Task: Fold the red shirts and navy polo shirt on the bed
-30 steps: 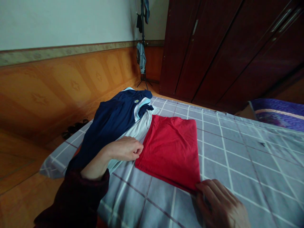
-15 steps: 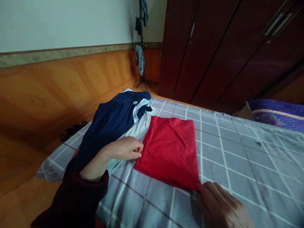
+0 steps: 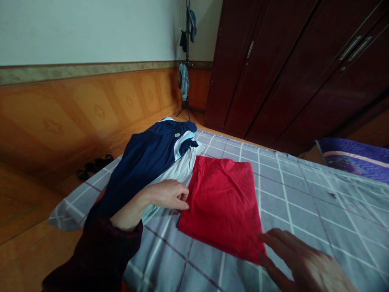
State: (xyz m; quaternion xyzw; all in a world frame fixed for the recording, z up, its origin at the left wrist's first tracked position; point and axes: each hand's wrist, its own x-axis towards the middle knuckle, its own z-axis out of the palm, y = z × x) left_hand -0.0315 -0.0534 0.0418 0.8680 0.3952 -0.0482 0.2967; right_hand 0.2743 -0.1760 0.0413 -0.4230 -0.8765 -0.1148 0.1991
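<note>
A folded red cloth point(image 3: 226, 202) lies flat on the grey checked bedspread point(image 3: 194, 263). At its left edge is my left hand point(image 3: 170, 194), with the fingers curled closed; whether they pinch the fabric is hidden. My right hand point(image 3: 300, 255) is at the near right corner, thumb and fingers apart, fingertips over the red edge. Left of the cloth lies a dark blue garment point(image 3: 142, 154) with a light blue and white trim, partly over a pale garment point(image 3: 182, 166).
Beyond the bed stand a dark red wardrobe point(image 3: 267, 69) and a coat rack point(image 3: 187, 52) hung with clothes. Purple bedding point(image 3: 358, 156) is at the right. Dark shoes point(image 3: 91, 167) sit on the floor at the left.
My right hand has opened from its pinch on the cloth's near right corner and let go. The whole view has shifted slightly.
</note>
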